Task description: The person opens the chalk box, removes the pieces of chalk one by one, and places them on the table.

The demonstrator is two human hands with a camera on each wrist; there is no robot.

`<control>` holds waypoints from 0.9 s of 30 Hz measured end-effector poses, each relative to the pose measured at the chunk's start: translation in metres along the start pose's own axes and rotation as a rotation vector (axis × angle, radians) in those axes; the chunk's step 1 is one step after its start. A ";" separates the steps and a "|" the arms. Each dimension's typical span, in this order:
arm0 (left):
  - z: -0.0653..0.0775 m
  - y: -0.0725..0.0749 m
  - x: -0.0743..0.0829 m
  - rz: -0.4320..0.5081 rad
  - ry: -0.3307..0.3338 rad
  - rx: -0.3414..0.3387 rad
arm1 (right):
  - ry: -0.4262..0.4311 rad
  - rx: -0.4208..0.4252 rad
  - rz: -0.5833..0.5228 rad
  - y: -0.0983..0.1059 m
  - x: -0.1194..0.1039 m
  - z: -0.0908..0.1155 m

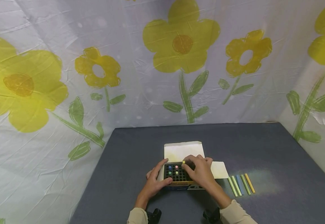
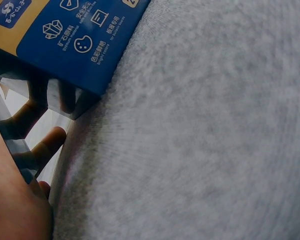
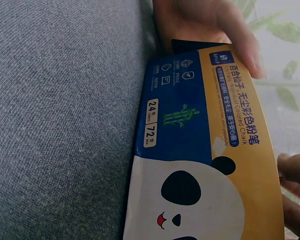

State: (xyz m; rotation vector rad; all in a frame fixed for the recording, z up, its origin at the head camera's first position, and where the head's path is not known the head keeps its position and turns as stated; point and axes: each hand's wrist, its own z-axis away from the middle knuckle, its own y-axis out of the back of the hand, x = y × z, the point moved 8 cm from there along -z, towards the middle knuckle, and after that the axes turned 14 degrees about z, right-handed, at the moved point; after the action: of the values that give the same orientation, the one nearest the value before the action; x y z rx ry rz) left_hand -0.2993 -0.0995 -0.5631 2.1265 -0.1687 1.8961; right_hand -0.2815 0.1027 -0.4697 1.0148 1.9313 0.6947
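A chalk box [image 1: 176, 188] lies on the table with its lid [image 1: 183, 150] folded back. In the right wrist view, its blue and yellow front carries a panda face [image 3: 200, 200]. My left hand [image 1: 154, 182] grips the box's left end, thumb at the front edge and a finger at the back. Between thumb and fingers, my right hand [image 1: 203, 171] pinches a yellow chalk stick [image 1: 183, 162] over the dark holed tray [image 1: 180, 176]. Ends of blue chalk [image 1: 170, 167], pink chalk [image 1: 176, 167] and others show in the holes. The right hand hides the tray's right part.
To the right of the box, several chalk sticks lie side by side, among them a blue stick [image 1: 239, 184] and an orange stick [image 1: 250, 183]. A white side flap [image 1: 219, 170] juts toward them. Pale dust marks the dark table [image 1: 134, 149]. Flowered sheeting [image 1: 140, 93] hangs behind.
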 end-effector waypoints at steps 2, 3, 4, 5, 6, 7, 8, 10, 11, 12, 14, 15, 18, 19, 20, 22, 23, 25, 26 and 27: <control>0.000 0.000 0.000 -0.001 -0.001 0.001 | 0.007 0.017 -0.025 0.001 0.000 0.000; 0.000 0.000 0.000 -0.002 -0.001 0.002 | 0.009 0.024 -0.037 0.001 0.000 0.000; 0.000 0.000 0.000 -0.004 0.001 0.004 | 0.012 0.032 -0.047 0.002 0.000 0.000; 0.000 0.001 -0.001 -0.005 0.004 0.006 | 0.016 0.042 -0.053 0.002 0.000 0.000; 0.000 0.001 -0.001 -0.005 0.003 0.009 | 0.018 0.048 -0.058 0.003 0.000 0.000; 0.000 0.001 -0.001 -0.006 0.004 0.011 | 0.017 0.054 -0.062 0.004 0.000 0.000; 0.000 0.001 -0.002 -0.007 0.005 0.014 | 0.016 0.061 -0.064 0.005 0.000 0.000; -0.001 0.001 -0.002 -0.006 0.008 0.015 | 0.014 0.066 -0.071 0.007 0.000 -0.001; -0.001 0.001 -0.002 -0.008 0.005 0.014 | 0.014 0.069 -0.074 0.008 0.000 -0.001; -0.001 0.001 -0.002 -0.007 0.002 0.013 | 0.014 0.072 -0.078 0.008 0.001 -0.001; -0.001 0.001 -0.002 -0.011 -0.004 0.011 | 0.024 0.085 -0.081 0.010 0.002 -0.001; -0.001 0.000 -0.001 -0.012 -0.006 0.009 | 0.032 0.095 -0.083 0.011 0.002 -0.001; -0.001 0.000 -0.001 -0.019 -0.015 0.010 | 0.053 0.133 -0.085 0.014 0.004 -0.001; -0.001 0.000 -0.001 -0.023 -0.014 0.012 | 0.058 0.142 -0.091 0.016 0.004 -0.001; -0.001 0.000 -0.002 -0.023 -0.011 0.012 | 0.062 0.152 -0.097 0.017 0.005 -0.002; -0.001 0.000 -0.003 -0.027 -0.007 0.015 | 0.062 0.169 -0.117 0.019 0.007 -0.002; -0.001 0.000 -0.003 -0.028 -0.006 0.017 | 0.063 0.178 -0.129 0.021 0.008 -0.002; 0.000 0.001 -0.003 -0.029 0.003 0.020 | 0.061 0.192 -0.151 0.024 0.010 -0.002; 0.000 0.001 -0.003 -0.027 0.003 0.021 | 0.060 0.201 -0.162 0.026 0.011 -0.002; 0.000 0.001 -0.002 -0.025 0.002 0.021 | 0.061 0.209 -0.172 0.027 0.012 -0.002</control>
State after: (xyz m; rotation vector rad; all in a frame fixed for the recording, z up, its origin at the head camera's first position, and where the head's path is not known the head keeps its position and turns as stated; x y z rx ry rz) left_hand -0.2997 -0.1007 -0.5652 2.1300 -0.1220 1.8940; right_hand -0.2764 0.1270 -0.4533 0.9469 2.1487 0.4384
